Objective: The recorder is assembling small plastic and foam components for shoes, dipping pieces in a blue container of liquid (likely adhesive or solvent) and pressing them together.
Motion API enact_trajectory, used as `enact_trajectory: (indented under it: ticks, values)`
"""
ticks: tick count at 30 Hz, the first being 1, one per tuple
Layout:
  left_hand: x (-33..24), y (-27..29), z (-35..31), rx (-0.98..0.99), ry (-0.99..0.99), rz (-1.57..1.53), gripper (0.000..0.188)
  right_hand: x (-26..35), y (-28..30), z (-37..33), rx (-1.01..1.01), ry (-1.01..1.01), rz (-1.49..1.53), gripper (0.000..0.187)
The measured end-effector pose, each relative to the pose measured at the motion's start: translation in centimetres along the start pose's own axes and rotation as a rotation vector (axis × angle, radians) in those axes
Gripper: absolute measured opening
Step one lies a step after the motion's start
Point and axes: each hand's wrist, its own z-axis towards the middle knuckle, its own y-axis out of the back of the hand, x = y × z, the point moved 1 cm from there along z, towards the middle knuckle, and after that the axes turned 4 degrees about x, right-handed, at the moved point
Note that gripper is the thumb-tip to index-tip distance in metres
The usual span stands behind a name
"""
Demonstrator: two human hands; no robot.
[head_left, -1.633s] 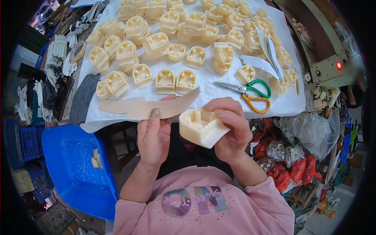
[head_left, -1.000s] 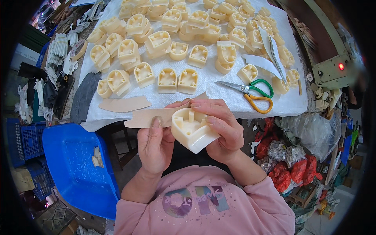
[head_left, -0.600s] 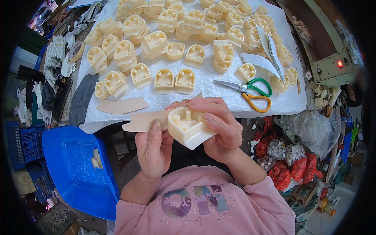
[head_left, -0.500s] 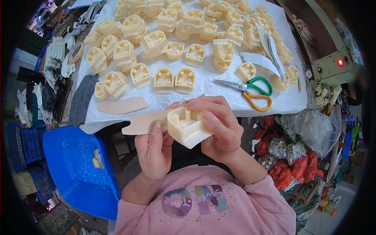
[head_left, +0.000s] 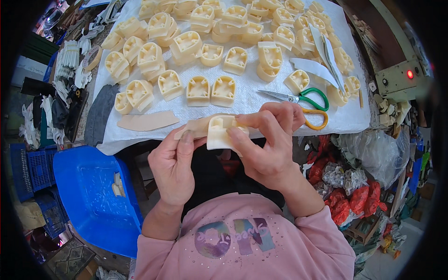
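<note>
Over the table's front edge, my right hand [head_left: 269, 151] grips a cream plastic shoe heel [head_left: 217, 140] between thumb and fingers, its hollow side facing up. A beige leather-like strip [head_left: 196, 126] runs from the heel's far side to the left. My left hand [head_left: 172, 170] pinches that strip between thumb and fingers, close to the heel. How far the strip goes around the heel's back is partly hidden. A second beige strip [head_left: 148, 120] lies flat on the cloth just beyond my left hand. Scissors [head_left: 308, 103] with green and yellow handles rest beyond my right hand.
A white cloth [head_left: 163, 106] covers the table, with several rows and stacks of cream heels [head_left: 199, 91] on it. White strips [head_left: 313, 70] lie on the right, a dark grey piece [head_left: 101, 114] on the left. A blue tub [head_left: 88, 186] stands below left; red bags [head_left: 359, 200] lie below right.
Both hands have drawn apart slightly, and the heel has moved a little away from me and been turned. My right hand's fingers have shifted their grip; the strip now sits against the heel's far side.
</note>
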Motion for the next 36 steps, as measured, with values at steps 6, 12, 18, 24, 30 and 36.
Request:
enact_trajectory:
  ticks: [6, 12, 18, 24, 30, 36]
  values:
    - [1.2, -0.9, 0.0, 0.062, 0.095, 0.039, 0.028, 0.6, 0.6, 0.4, 0.24, -0.124, -0.128, 0.02]
    - [1.5, -1.5, -0.3, 0.106, 0.047, 0.237, 0.028, 0.3, 0.7, 0.1, 0.318, -0.166, -0.096, 0.018]
    - [1.0, -2.6, -0.3, 0.12, -0.044, 0.589, 0.027, -0.4, 0.2, -0.5, 0.318, -0.132, -0.091, 0.02]
    - [1.8, -0.9, -0.1, 0.227, 0.009, 0.207, 0.041, -2.7, -0.5, -1.3, 0.241, -0.159, 0.077, 0.027]
    - [4.0, -0.7, 0.8, 0.436, 0.407, -0.361, 0.065, -2.8, -0.8, -2.0, 0.226, -0.113, 0.265, 0.034]
    - [5.1, -1.0, 0.6, 0.6, 0.554, -0.779, 0.07, -3.0, -0.5, -2.2, 0.282, -0.053, 0.407, 0.035]
